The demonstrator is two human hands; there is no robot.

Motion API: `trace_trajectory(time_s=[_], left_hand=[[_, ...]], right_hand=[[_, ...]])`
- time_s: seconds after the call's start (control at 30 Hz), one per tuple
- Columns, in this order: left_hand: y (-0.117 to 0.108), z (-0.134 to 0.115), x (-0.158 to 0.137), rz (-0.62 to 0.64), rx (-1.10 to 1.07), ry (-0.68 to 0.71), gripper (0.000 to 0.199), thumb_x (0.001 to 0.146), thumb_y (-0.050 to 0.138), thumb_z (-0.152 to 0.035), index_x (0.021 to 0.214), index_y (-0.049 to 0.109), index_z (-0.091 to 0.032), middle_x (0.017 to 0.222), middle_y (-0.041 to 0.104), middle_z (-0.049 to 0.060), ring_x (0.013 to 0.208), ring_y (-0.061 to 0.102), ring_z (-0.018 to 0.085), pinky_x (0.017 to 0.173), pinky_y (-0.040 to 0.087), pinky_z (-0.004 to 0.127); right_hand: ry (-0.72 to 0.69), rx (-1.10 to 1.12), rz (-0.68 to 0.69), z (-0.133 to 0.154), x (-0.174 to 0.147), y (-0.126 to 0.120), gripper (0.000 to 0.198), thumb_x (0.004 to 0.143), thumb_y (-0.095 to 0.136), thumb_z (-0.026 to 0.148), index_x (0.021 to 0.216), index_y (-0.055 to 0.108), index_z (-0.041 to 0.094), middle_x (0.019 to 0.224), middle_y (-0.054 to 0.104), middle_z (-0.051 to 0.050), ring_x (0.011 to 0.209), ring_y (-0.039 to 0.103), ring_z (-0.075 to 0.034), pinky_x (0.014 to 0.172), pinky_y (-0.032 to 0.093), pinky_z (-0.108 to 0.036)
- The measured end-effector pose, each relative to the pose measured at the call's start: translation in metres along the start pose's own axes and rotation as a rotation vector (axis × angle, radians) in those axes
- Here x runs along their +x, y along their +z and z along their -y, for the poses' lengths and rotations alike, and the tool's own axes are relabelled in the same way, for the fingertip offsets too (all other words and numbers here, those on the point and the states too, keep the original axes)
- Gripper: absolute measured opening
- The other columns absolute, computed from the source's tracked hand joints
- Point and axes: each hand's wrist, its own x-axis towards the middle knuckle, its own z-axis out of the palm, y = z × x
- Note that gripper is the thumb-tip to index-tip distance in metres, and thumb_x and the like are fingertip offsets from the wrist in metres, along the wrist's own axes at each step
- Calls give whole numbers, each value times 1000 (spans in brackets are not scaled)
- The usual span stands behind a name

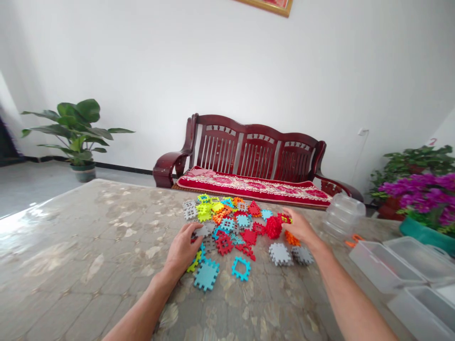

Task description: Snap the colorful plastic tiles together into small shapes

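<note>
A mixed heap of flat interlocking plastic tiles in red, blue, grey, yellow-green and orange lies on the table. My left hand rests at the heap's left edge, fingers bent and apart beside a grey tile. Over the right side reaches my right hand, thumb and fingers apart around a red and yellow piece; whether they touch it is unclear. Just left of it sits a bumpy red round piece. Nearer me are a light blue square tile, a blue open frame and a grey tile.
Clear plastic boxes and a stacked clear container stand on the right, with orange pieces by them. Purple flowers rise at the far right. Behind the patterned table is a wooden bench.
</note>
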Motion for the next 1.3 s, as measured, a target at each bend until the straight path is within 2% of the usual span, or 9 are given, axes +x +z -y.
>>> trace_trajectory(time_s=[0.2, 0.33, 0.5, 0.63, 0.73, 0.83, 1.0, 1.13, 1.3], left_hand=[[-1, -1, 0, -17, 3, 0, 28, 78, 56, -25, 103, 70, -23, 117, 68, 5, 103, 67, 20, 94, 53, 34], [1, 1, -1, -30, -18, 21, 31, 77, 56, -20, 104, 70, -23, 120, 67, 7, 108, 66, 21, 97, 52, 36], [5, 4, -3, -60, -61, 52, 34, 75, 54, -14, 103, 71, -23, 125, 65, 8, 111, 65, 22, 98, 52, 39], [6, 4, -4, -103, -122, 85, 40, 73, 51, -9, 107, 69, -22, 123, 65, 7, 109, 65, 20, 94, 54, 36], [5, 2, -5, -116, -148, 93, 44, 73, 51, -8, 111, 67, -23, 112, 69, 5, 95, 68, 17, 86, 57, 32], [3, -1, -5, -119, -135, 88, 40, 75, 51, -10, 109, 67, -23, 103, 71, 3, 86, 68, 16, 82, 57, 31], [0, -6, -8, -144, -93, 137, 36, 81, 49, -15, 111, 67, -24, 107, 71, 3, 95, 69, 18, 89, 56, 33], [0, -9, -11, -35, -101, 199, 42, 86, 46, -18, 125, 61, -26, 116, 70, 3, 96, 69, 16, 91, 55, 31], [-1, -8, -8, -8, -25, 115, 41, 87, 45, -22, 124, 61, -25, 117, 70, 5, 100, 68, 18, 91, 54, 33]], right_hand=[[-34, -59, -6, 11, -7, 3, 61, 65, 61, 12, 125, 63, 16, 127, 67, -13, 117, 62, -28, 104, 45, -44], [-145, -21, -54, 57, -25, 18, 47, 73, 57, 17, 119, 67, 19, 121, 70, -10, 115, 63, -26, 105, 44, -45], [-351, 32, 138, 131, -69, 66, 48, 77, 56, 12, 123, 66, 21, 127, 66, -7, 120, 58, -22, 108, 43, -41], [-464, 15, 251, 162, -92, 95, 52, 84, 58, 14, 135, 57, 23, 140, 57, -5, 130, 48, -22, 113, 37, -42], [-513, -11, 300, 166, -98, 103, 43, 88, 60, 20, 131, 60, 25, 143, 55, -4, 133, 45, -24, 115, 35, -43], [-506, -11, 270, 161, -99, 106, 37, 90, 60, 20, 126, 64, 26, 142, 56, -4, 132, 45, -23, 114, 35, -41], [-491, -6, 198, 154, -102, 111, 31, 88, 61, 15, 117, 67, 26, 135, 60, -4, 126, 50, -21, 110, 40, -39], [-489, 29, 157, 154, -108, 112, 26, 88, 60, 14, 110, 70, 25, 127, 65, -4, 118, 56, -20, 104, 44, -37], [-507, 129, 0, 158, -103, 93, 26, 91, 54, 16, 108, 71, 26, 108, 72, -4, 102, 64, -20, 94, 50, -35]])
